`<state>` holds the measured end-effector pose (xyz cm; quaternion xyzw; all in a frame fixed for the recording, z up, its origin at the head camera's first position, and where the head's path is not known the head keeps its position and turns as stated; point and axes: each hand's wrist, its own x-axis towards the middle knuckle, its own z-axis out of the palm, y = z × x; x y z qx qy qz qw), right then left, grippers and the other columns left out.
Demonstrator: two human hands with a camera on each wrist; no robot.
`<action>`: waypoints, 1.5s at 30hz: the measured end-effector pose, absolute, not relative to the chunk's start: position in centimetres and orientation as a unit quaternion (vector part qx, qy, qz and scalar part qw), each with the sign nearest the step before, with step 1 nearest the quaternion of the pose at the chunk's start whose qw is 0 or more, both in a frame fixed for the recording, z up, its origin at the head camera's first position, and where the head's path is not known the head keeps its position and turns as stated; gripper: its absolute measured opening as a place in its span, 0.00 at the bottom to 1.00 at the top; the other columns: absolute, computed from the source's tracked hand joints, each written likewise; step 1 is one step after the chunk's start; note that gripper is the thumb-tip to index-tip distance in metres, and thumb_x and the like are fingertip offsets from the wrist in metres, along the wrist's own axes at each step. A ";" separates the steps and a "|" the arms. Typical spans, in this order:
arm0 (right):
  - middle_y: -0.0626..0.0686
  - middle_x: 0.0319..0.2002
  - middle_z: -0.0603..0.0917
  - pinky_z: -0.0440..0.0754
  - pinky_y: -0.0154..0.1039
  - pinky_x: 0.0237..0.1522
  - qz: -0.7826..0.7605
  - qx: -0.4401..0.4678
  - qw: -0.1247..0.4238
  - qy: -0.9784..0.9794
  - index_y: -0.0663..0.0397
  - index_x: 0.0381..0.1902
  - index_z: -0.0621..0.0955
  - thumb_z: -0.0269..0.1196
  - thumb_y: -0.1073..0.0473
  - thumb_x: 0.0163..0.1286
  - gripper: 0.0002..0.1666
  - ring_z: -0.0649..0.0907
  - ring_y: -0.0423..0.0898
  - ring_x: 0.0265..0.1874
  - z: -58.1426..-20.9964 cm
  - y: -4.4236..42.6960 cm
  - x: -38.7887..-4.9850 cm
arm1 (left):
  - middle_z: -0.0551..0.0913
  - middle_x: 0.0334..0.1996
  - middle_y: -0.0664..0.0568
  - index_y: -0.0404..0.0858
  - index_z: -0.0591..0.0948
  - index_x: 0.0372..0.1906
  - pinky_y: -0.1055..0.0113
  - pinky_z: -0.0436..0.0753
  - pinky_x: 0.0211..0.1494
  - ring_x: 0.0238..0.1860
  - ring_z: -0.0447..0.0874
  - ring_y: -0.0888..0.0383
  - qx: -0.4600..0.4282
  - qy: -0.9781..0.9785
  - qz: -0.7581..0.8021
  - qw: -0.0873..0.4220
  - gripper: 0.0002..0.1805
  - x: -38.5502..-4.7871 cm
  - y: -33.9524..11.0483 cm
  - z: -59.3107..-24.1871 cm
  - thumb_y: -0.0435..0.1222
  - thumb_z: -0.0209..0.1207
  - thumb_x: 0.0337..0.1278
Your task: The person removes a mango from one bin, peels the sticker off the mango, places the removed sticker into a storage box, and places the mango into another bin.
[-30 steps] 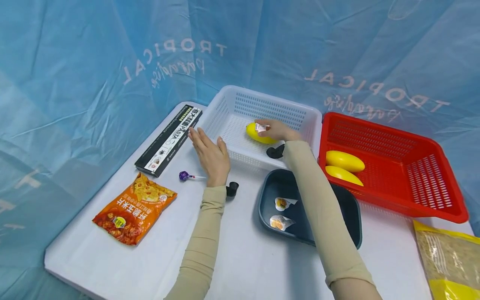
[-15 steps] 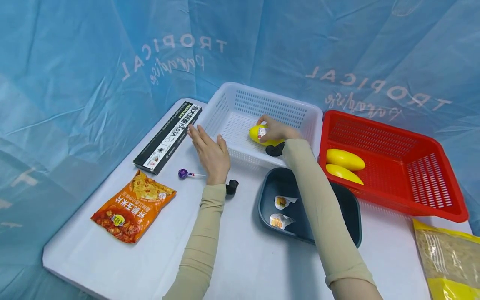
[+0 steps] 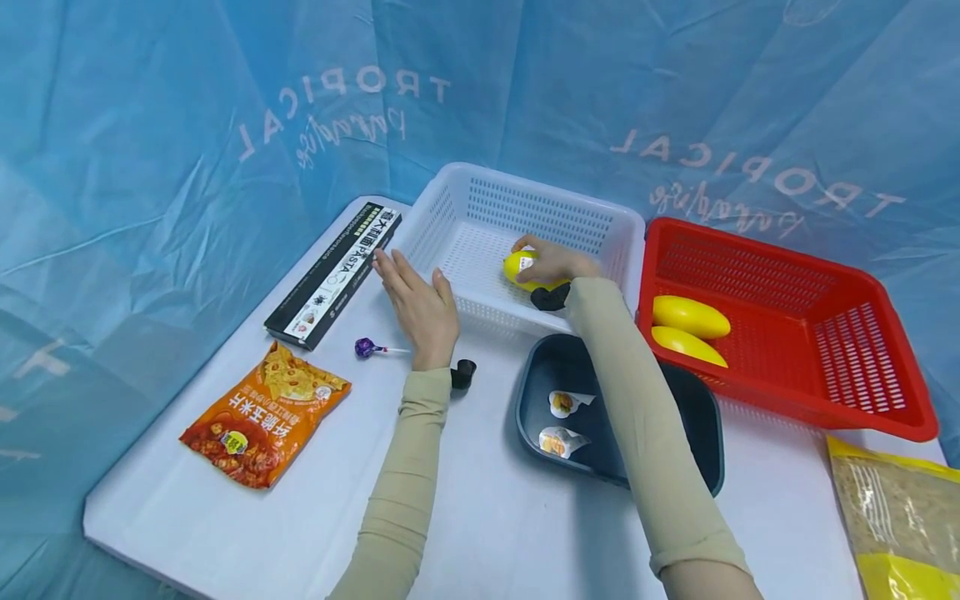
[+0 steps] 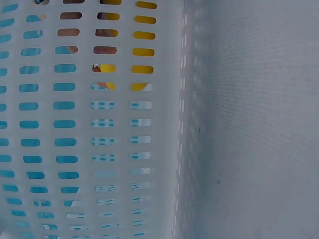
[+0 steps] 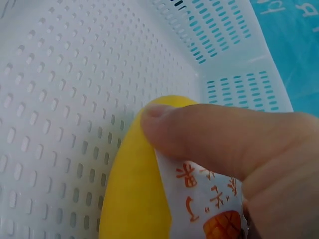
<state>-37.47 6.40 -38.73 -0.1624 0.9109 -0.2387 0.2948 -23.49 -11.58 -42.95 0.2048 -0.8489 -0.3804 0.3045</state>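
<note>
Inside the white basket [image 3: 480, 300], my right hand [image 3: 553, 262] grips a yellow mango [image 3: 516, 265]. In the right wrist view the thumb [image 5: 199, 130] presses near the mango's tip, and a small white packet [image 5: 197, 199] with orange print and a pineapple picture lies against the fruit under the hand. The other fingers are mostly hidden. My left hand [image 3: 426, 317], fingers straight, is at the basket's near left corner; whether it touches the rim I cannot tell. The left wrist view shows the basket's slotted wall [image 4: 79, 114], with yellow behind some slots.
A red basket [image 3: 862, 417] with two yellow mangoes [image 3: 690, 317] adjoins on the right. Nearer stands a dark blue tray [image 3: 525, 392] with two small packets [image 3: 562, 442]. Around lie a pasta box [image 3: 337, 275], orange snack bag [image 3: 266, 417], purple lollipop [image 3: 365, 347] and yellow-edged bag [image 3: 900, 508].
My right hand and the mango have shifted slightly right and nearer within the white basket. The fingers now wrap further over the fruit. My left hand has stayed in place.
</note>
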 end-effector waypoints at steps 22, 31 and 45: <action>0.54 0.64 0.69 0.78 0.45 0.55 -0.257 -0.123 0.282 0.916 0.41 0.69 0.67 0.70 0.53 0.59 0.41 0.71 0.54 0.52 -38.4 8.3 -36.5 | 0.37 0.78 0.37 0.28 0.46 0.75 0.55 0.44 0.80 0.79 0.34 0.42 0.196 -0.853 -0.390 0.287 0.37 -23.4 -10.2 -43.1 0.45 0.41 0.74; 0.56 0.65 0.68 0.78 0.43 0.46 -0.270 -0.141 0.236 0.923 0.42 0.73 0.60 0.63 0.45 0.66 0.42 0.76 0.53 0.44 -37.2 8.9 -36.6 | 0.37 0.77 0.35 0.27 0.45 0.75 0.55 0.43 0.80 0.78 0.33 0.41 0.189 -0.859 -0.383 0.284 0.37 -23.4 -9.8 -43.2 0.45 0.41 0.74; 0.55 0.66 0.67 0.77 0.46 0.52 -0.298 -0.195 0.165 0.920 0.40 0.75 0.55 0.61 0.42 0.66 0.45 0.72 0.53 0.54 -32.2 8.8 -33.4 | 0.34 0.76 0.33 0.26 0.42 0.75 0.54 0.42 0.80 0.78 0.32 0.37 0.203 -0.867 -0.367 0.269 0.37 -24.0 -11.6 -42.6 0.46 0.36 0.75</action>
